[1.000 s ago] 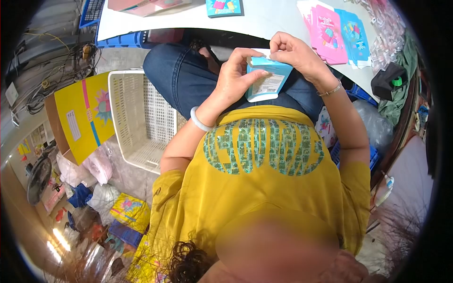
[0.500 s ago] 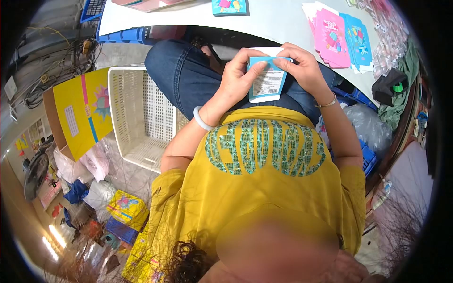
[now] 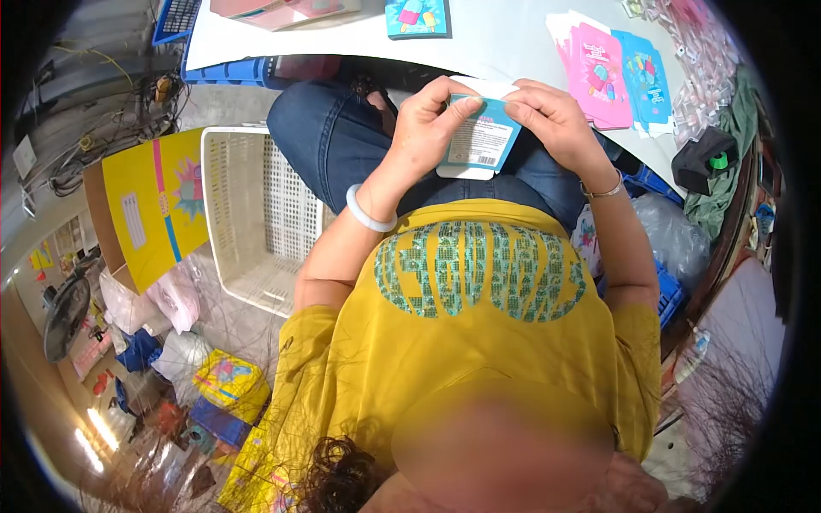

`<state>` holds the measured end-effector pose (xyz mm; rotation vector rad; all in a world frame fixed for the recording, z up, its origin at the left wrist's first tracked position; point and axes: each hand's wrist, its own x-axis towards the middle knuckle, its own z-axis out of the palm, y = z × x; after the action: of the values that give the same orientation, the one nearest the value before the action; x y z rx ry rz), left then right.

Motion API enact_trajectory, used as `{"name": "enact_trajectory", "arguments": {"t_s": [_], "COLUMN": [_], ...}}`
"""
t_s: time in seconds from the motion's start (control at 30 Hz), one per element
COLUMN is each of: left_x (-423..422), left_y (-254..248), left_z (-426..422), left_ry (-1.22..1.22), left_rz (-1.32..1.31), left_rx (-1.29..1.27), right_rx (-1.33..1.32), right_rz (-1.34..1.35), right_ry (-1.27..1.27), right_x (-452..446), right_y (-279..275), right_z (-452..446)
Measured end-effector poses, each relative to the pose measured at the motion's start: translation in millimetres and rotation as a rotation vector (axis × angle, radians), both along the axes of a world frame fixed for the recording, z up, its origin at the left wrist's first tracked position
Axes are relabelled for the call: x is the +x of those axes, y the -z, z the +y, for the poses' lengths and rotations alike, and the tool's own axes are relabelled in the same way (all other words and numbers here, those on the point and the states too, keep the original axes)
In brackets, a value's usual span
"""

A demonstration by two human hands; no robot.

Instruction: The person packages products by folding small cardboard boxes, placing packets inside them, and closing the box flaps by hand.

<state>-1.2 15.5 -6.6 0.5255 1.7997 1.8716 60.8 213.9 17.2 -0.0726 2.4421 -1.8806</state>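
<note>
Above my lap I hold a small blue carton (image 3: 483,141) with a printed text panel and barcode facing me. White flaps show at its top and bottom ends. My left hand (image 3: 428,128) pinches its upper left corner, thumb on the front and fingers behind. At the upper right edge, my right hand (image 3: 554,124) is closed on the same carton. Part of its far side is hidden behind my fingers. Beyond my hands, flat pink cartons (image 3: 600,79) and flat blue cartons (image 3: 646,81) lie in overlapping piles on the white table.
A blue printed box (image 3: 416,17) and a pink open box (image 3: 286,10) are on the white table (image 3: 505,43). Small clear packets (image 3: 684,51) heap at its right end. A white plastic basket (image 3: 261,218) and a yellow cardboard box (image 3: 154,205) stand at my left.
The carton has tilted and shifted slightly up and left in my hands. My right fingers have slid a little along its upper edge. Both hands still grip it.
</note>
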Motion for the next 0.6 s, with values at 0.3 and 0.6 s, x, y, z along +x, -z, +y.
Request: {"name": "enact_trajectory", "arguments": {"t_s": [0.3,0.6], "left_x": [-30,-32], "left_y": [0,20], "left_z": [-6,-1], "left_ry": [0.004,0.365], "left_rz": [-0.221,-0.338], "left_rx": [0.163,0.086], "right_rx": [0.143,0.570], "right_rz": [-0.005,0.430], "right_ry": [0.199,-0.273], "right_x": [18,-9], "right_y": [3,-35], "right_z": [-5,6]}}
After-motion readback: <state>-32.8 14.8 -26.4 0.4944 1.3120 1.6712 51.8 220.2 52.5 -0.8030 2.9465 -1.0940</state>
